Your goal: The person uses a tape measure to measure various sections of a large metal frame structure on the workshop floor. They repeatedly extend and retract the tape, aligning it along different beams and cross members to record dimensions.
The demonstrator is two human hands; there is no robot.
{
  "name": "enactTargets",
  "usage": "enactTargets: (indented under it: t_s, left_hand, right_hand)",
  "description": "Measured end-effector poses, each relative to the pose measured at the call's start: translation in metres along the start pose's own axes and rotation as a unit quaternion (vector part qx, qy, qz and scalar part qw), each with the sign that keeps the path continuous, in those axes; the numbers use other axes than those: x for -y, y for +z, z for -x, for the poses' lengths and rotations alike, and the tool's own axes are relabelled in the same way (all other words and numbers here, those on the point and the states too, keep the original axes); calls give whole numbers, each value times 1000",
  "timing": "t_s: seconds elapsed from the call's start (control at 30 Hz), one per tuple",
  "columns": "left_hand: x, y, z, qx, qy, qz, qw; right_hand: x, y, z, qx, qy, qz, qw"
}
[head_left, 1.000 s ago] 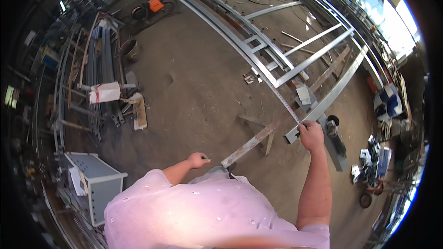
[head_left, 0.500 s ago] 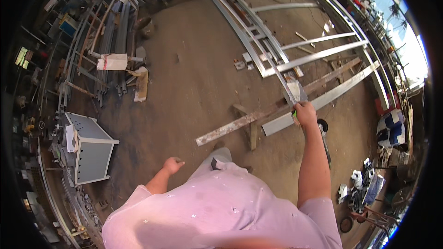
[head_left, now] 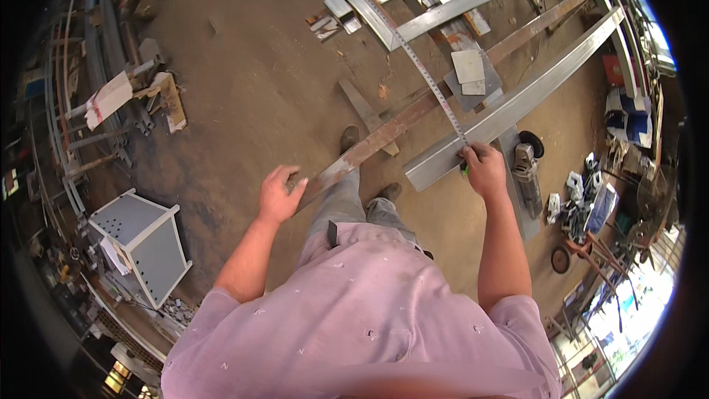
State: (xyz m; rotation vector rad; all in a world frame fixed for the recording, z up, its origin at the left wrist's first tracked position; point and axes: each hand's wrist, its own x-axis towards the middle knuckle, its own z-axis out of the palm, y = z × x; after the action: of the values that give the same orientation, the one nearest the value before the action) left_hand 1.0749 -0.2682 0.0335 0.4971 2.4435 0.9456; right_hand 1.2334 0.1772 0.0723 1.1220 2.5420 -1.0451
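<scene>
Head view: L hand now up nr near-left end of rusty bar, fingers spread, contact unclear, so it's free. R hand grips tape measure, blade running far-left over silver frame.

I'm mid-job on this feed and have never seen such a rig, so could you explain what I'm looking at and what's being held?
No robot here: these are the bare hands of a person, seen from a fisheye camera worn on the head and looking down, so straight edges bend. The right hand has a measuring tape in its grip, stretched over a rusty bar to a silver metal frame. The left hand is open by the bar's near end; whether they touch I can't tell. A silver beam lies beside the right hand, with brown floor below.
</scene>
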Motion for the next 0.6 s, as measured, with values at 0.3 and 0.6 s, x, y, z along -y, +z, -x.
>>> enactTargets:
  t_s: [0.3, 0.6]
  left_hand:
    - [-103, 90, -198, 138, -29, 394, 908]
    - [-150, 153, -236, 132, -117, 660, 730]
  right_hand:
    - [-17, -9, 42, 52, 148, -23, 987]
    - [-4, -11, 47, 42, 140, 49, 988]
